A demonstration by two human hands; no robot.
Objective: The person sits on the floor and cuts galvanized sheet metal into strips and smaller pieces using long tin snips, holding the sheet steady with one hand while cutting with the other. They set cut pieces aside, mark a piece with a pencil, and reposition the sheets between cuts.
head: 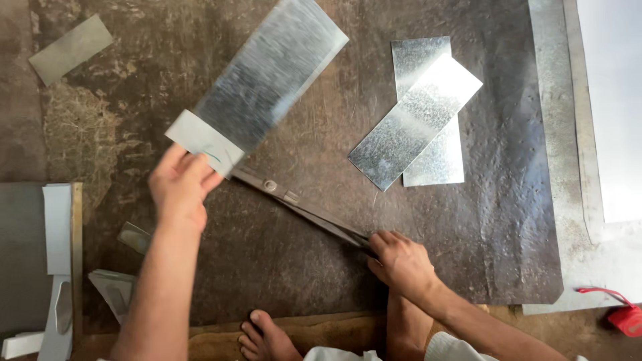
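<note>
My left hand (180, 187) grips the near corner of a long galvanised metal sheet strip (267, 77), together with a small white card (200, 140) under it; the strip is motion-blurred and lifted off the floor. My right hand (401, 261) is closed on the handles of large metal shears (301, 204), whose blades run up-left under the strip. Two cut metal strips (418, 113) lie crossed on the dark mat to the right.
A dark mat (508, 220) covers the floor, with a big metal sheet (565, 134) along its right side. Another strip (70, 48) lies top left. Metal offcuts (110, 287) and white pieces (57, 227) sit left. A red object (625, 317) is bottom right. My foot (267, 337) rests below.
</note>
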